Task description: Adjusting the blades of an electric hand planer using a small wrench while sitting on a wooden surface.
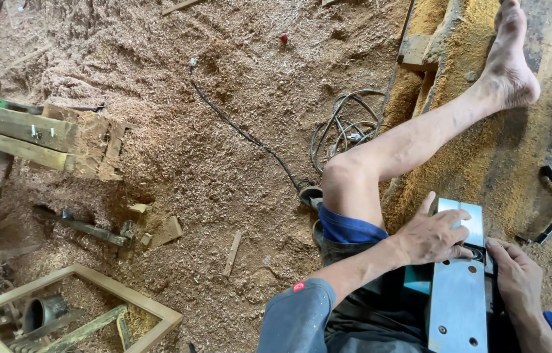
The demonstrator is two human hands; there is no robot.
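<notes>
1. Left hand [434, 235]: laid palm-down on the upturned metal sole of the electric planer [459, 287], fingers spread and curled over the gap between its two plates; it presses rather than grips.
2. Right hand [516, 278]: against the planer's right edge, fingertips at the same gap; whether it grips anything cannot be told.
3. Planer: rests in the person's lap, long axis running away from the body, teal housing showing on its left side. Both hands meet at its middle; the left covers more of it.
4. Bare leg [420, 137]: stretches beyond the planer's far end.
5. Black cable [250, 137]: trails left of the planer across sawdust.
6. Wooden frame [73, 307]: far left of the planer.
7. Small red patch [299, 286] on the left sleeve; otherwise no packages or signs.
</notes>
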